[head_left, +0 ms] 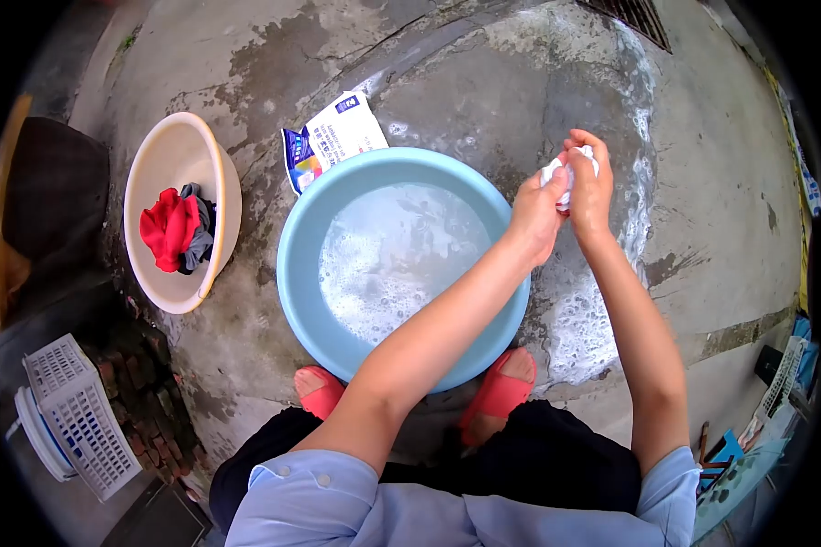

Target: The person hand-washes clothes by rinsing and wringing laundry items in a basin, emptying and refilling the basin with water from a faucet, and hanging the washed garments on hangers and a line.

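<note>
My left hand (535,215) and my right hand (593,187) are closed together around a bunched white cloth (570,173), just beyond the right rim of a large light-blue basin (294,264). Both hands are over the wet concrete. Soapy, cloudy water with bubbles (374,273) fills the bottom of the basin. My left forearm crosses above its right side. A white and blue packet (345,132) lies against the basin's upper left edge.
At the left stands a cream basin (230,205) holding red cloth (169,228) and grey cloth (201,239). White plastic baskets (87,419) are at the lower left, beside stacked bricks (150,401). Foam (579,337) spreads on the right. A drain grate (631,18) lies at the top.
</note>
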Motion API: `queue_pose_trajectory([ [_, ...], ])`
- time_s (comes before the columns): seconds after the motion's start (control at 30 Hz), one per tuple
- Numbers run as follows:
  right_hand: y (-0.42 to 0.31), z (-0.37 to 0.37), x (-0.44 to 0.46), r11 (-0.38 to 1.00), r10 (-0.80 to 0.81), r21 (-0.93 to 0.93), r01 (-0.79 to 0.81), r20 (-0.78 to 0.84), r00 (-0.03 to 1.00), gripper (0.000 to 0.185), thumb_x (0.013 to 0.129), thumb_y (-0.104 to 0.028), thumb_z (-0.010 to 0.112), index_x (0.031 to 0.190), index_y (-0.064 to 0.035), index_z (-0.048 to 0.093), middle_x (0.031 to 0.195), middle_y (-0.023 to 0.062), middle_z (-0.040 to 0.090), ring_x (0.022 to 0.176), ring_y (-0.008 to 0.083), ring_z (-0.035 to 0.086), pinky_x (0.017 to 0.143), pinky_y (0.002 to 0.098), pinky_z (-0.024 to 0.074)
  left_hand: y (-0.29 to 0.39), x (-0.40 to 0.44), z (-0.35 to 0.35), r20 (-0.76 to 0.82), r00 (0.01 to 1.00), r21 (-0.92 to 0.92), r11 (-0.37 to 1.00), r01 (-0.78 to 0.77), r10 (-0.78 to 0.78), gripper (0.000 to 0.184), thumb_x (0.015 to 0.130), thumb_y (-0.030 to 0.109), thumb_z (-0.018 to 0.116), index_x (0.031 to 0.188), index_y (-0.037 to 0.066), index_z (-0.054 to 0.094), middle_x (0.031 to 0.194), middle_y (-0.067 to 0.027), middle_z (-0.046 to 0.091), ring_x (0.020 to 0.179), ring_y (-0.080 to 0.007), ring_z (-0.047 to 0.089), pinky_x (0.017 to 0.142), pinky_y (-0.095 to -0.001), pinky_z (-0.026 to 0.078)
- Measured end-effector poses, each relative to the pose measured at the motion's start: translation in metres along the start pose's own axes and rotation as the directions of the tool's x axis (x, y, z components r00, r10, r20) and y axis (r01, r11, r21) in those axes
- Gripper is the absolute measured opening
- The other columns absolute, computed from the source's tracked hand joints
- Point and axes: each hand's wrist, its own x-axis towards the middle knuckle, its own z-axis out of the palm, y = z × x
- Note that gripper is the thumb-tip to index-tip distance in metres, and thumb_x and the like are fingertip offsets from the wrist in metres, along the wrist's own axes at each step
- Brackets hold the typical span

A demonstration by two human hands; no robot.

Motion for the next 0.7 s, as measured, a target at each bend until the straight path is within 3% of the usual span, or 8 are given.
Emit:
queue_pose_trajectory([
  [0.07, -0.007, 0.008, -0.034, 0.924, -0.306, -0.214, 0.317, 0.084, 0.948, 0.029, 0.083, -0.013, 0.046, 0.107, -0.0021, 0.057, 0.117, 0.0188, 0.053, 0.112, 0.0292, 0.049, 0.097, 0.0353, 0.0364, 0.006, 0.004, -0.012, 0.134, 0.989, -0.149, 0.985, 0.088, -0.069, 0.06, 0.096, 0.041, 0.04, 0.139, 0.001, 0.028, 0.132, -0.0122, 0.043, 0.121, -0.0215, 0.043, 0.099, -0.0388, 0.037],
  [0.17, -0.029, 0.017, -0.077, 0.713, -0.531, -0.311, 0.629, 0.345, 0.773, 0.024, 0.083, -0.014, 0.05, 0.101, -0.0014, 0.06, 0.117, 0.0181, 0.053, 0.115, 0.0304, 0.048, 0.097, 0.0348, 0.0359, 0.02, 0.012, -0.013, -0.013, 0.996, -0.33, 0.941, 0.077, -0.086, 0.068, 0.093, 0.05, 0.041, 0.141, 0.005, 0.024, 0.135, -0.0127, 0.036, 0.127, -0.0257, 0.035, 0.101, -0.0402, 0.034],
  [0.2, -0.024, 0.017, -0.072, 0.714, -0.524, -0.315, 0.625, 0.351, 0.776, 0.024, 0.083, -0.014, 0.05, 0.101, -0.0014, 0.06, 0.117, 0.0181, 0.053, 0.115, 0.0304, 0.048, 0.097, 0.0348, 0.0359, 0.019, 0.013, -0.015, -0.024, 0.991, -0.367, 0.923, 0.114, -0.132, 0.067, 0.093, 0.05, 0.04, 0.141, 0.006, 0.024, 0.134, -0.0124, 0.038, 0.127, -0.0269, 0.036, 0.102, -0.0407, 0.034],
  [0.27, -0.011, 0.021, -0.045, 0.929, -0.278, -0.224, 0.293, 0.096, 0.956, 0.024, 0.086, -0.014, 0.049, 0.102, 0.0001, 0.06, 0.12, 0.0178, 0.053, 0.112, 0.0292, 0.05, 0.096, 0.0357, 0.0375, 0.001, 0.012, -0.022, 0.192, 0.975, -0.32, 0.933, 0.166, -0.108, 0.062, 0.096, 0.047, 0.036, 0.141, 0.007, 0.024, 0.132, -0.0096, 0.042, 0.125, -0.0248, 0.039, 0.1, -0.0411, 0.035],
  [0.4, -0.011, 0.005, -0.003, 0.856, -0.369, -0.37, 0.362, 0.054, 0.928, 0.021, 0.085, -0.014, 0.053, 0.099, -0.0009, 0.059, 0.112, 0.0173, 0.056, 0.106, 0.0335, 0.054, 0.094, 0.0378, 0.039, 0.009, -0.007, 0.0, 0.102, 0.995, -0.231, 0.972, 0.031, -0.007, 0.052, 0.097, 0.048, 0.027, 0.127, 0.008, 0.042, 0.122, -0.0065, 0.051, 0.118, -0.0206, 0.047, 0.096, -0.0372, 0.041],
  [0.5, -0.014, 0.008, -0.034, 0.517, -0.722, -0.354, 0.779, 0.308, 0.619, 0.013, 0.082, -0.01, 0.053, 0.088, -0.0001, 0.059, 0.1, 0.0169, 0.058, 0.099, 0.0328, 0.057, 0.091, 0.0443, 0.0427, 0.028, -0.006, 0.0, 0.144, 0.989, -0.332, 0.94, 0.077, -0.03, 0.054, 0.096, 0.052, 0.028, 0.115, 0.007, 0.049, 0.115, -0.0079, 0.053, 0.114, -0.0189, 0.049, 0.095, -0.0341, 0.041],
  [0.6, -0.013, 0.003, -0.035, 0.412, -0.751, -0.344, 0.843, 0.396, 0.529, 0.01, 0.08, -0.01, 0.055, 0.079, -0.0002, 0.058, 0.09, 0.016, 0.058, 0.09, 0.0328, 0.058, 0.09, 0.0458, 0.0434, 0.024, -0.006, -0.003, 0.148, 0.981, -0.328, 0.93, 0.166, -0.123, 0.054, 0.095, 0.054, 0.029, 0.107, 0.006, 0.051, 0.108, -0.0083, 0.054, 0.105, -0.0166, 0.052, 0.09, -0.0327, 0.044],
  [0.7, -0.016, 0.005, -0.036, 0.411, -0.741, -0.323, 0.852, 0.426, 0.519, 0.014, 0.08, -0.01, 0.056, 0.07, -0.001, 0.053, 0.076, 0.0135, 0.053, 0.071, 0.0312, 0.052, 0.072, 0.0404, 0.0445, 0.022, -0.013, -0.006, -0.057, 0.975, -0.116, 0.971, 0.207, -0.215, 0.042, 0.097, 0.042, 0.032, 0.103, 0.006, 0.05, 0.093, -0.0048, 0.056, 0.089, -0.0146, 0.057, 0.076, -0.0304, 0.048],
])
